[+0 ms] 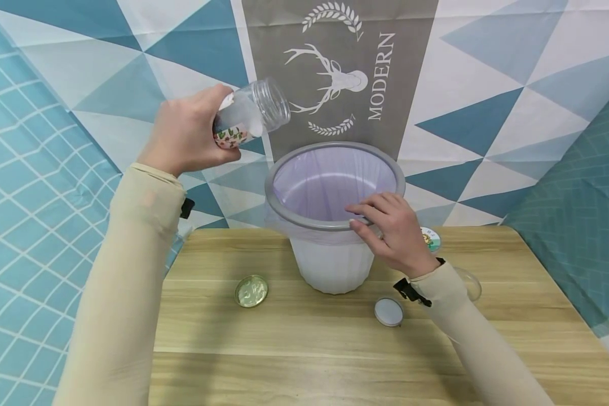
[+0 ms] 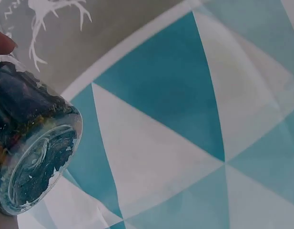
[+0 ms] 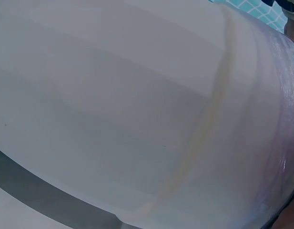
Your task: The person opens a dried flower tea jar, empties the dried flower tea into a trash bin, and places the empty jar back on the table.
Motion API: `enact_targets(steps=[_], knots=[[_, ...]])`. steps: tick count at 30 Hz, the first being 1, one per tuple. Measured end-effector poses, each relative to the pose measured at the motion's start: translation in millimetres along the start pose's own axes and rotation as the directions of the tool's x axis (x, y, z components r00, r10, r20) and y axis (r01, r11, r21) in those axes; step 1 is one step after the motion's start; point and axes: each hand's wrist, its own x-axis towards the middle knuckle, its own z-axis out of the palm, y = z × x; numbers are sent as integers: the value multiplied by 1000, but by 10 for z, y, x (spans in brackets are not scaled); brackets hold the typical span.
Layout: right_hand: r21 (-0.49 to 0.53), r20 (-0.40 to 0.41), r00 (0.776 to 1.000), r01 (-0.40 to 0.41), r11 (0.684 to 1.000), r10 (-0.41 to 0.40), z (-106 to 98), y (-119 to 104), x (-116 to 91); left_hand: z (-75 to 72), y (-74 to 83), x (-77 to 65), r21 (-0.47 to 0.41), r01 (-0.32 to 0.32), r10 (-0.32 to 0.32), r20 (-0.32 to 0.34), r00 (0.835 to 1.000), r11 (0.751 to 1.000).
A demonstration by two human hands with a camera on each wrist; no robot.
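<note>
My left hand [image 1: 193,132] grips a clear glass jar [image 1: 248,113] with a floral label, held up in the air. The jar tilts, its uncovered mouth pointing right, above and left of the bin. Dark, flaky contents show through the jar's base [image 2: 39,167] in the left wrist view. On the table stands a white trash bin [image 1: 330,265] with a grey rim and a thin purple liner bag [image 1: 330,180]. My right hand [image 1: 393,231] is at the bin's near right rim with loosely bent fingers; whether it touches the rim I cannot tell. The bin's wall [image 3: 113,105] fills the right wrist view.
A gold-coloured lid [image 1: 251,291] lies left of the bin on the wooden table [image 1: 284,366]. To the right is a small white lid [image 1: 388,312]. A round item with a printed top [image 1: 430,239] and a clear round object [image 1: 470,283] are partly hidden by my right arm.
</note>
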Motion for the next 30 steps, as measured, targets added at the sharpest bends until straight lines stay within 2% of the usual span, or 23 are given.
enact_targets(steps=[7,21,30], knots=[[5,-3,1000,-1,1000,1,18,2,-15,-29,-80,117,56,-23,22,22,1000,998],[10,-25,1000,-14,1000,14,37,-3,-12,186,24,226,70,-140,138,38,990,988],[11,-32,999,-15,1000,16,43,0,6,240,65,272,95,-161,154,76,985,982]])
